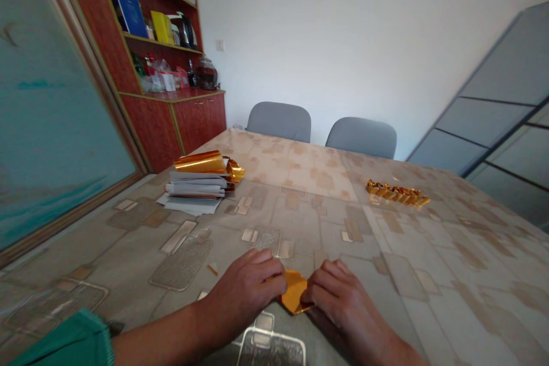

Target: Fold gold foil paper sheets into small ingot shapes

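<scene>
A small piece of gold foil paper [294, 290], partly folded, lies on the near part of the table between my two hands. My left hand [253, 280] grips its left edge with curled fingers. On the opposite edge, my right hand [337, 297] pinches the paper between thumb and fingers. Farther left on the table sits a stack of paper sheets [197, 183], grey-white on the visible side, topped by a curled gold foil sheet [201, 160]. Over to the right stands a row of folded gold foil pieces [397, 193], set close together.
A patterned cloth covers the table [266, 206]. Behind its far edge are two grey chairs [278, 120] [362, 136]. A red wooden cabinet [197, 123] with loaded shelves stands at the back left. A tiny scrap [213, 269] lies left of my left hand.
</scene>
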The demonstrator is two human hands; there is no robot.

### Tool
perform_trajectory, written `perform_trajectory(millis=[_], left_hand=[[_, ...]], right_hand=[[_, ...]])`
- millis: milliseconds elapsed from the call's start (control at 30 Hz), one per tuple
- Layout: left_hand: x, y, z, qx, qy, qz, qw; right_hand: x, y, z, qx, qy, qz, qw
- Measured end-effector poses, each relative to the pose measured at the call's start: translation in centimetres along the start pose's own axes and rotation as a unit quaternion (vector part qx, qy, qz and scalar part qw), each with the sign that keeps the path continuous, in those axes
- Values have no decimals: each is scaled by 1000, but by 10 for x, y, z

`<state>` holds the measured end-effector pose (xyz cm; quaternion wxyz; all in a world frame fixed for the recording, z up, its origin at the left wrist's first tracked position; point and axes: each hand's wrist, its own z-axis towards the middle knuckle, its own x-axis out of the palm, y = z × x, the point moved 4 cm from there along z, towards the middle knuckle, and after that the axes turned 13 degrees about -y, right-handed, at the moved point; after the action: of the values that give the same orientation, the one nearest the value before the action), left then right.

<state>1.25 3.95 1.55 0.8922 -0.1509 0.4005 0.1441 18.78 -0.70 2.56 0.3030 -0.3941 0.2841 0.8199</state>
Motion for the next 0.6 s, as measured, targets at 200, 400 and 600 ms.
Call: perform_trajectory(millis=[200,400,600], left_hand=[[-11,0,-6,-20,67,-66,995],[-15,2,-15,-38,51,-122,990],[-10,3,-17,-113,63,-135,982]], right_hand=[[3,-4,-2,65,68,84,992],[4,-12,2,156,30,156,975],[16,-27,3,289,7,178,941]])
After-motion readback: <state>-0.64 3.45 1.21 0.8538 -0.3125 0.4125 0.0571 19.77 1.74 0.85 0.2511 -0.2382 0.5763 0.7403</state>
